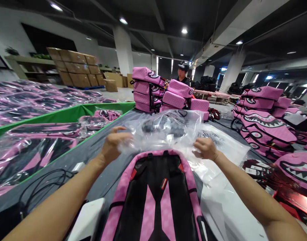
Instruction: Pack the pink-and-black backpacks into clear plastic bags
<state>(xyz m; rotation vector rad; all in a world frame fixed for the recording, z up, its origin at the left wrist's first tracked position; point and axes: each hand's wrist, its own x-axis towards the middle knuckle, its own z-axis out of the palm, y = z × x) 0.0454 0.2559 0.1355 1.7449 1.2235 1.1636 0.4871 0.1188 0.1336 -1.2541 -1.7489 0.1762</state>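
Note:
A clear plastic bag point(168, 125) stretches between my two hands, past the top end of a backpack. My left hand point(115, 143) is closed on the bag's left side, slightly blurred. On the right side, my right hand point(205, 148) grips the plastic in a fist. The pink and black backpack point(157, 197) lies in front of me with its straps and black back panel facing up. A small red and black tag point(164, 183) rests on it. Under and beside my right hand spread more flat plastic bags point(226, 144).
Bagged backpacks point(38, 154) fill a green-edged bin point(75, 115) on the left. Stacked pink backpacks point(147, 95) stand ahead, with more backpacks point(266, 124) at right. Black cables point(45, 182) and a white box point(86, 219) lie left. A person point(183, 75) is behind the stacks.

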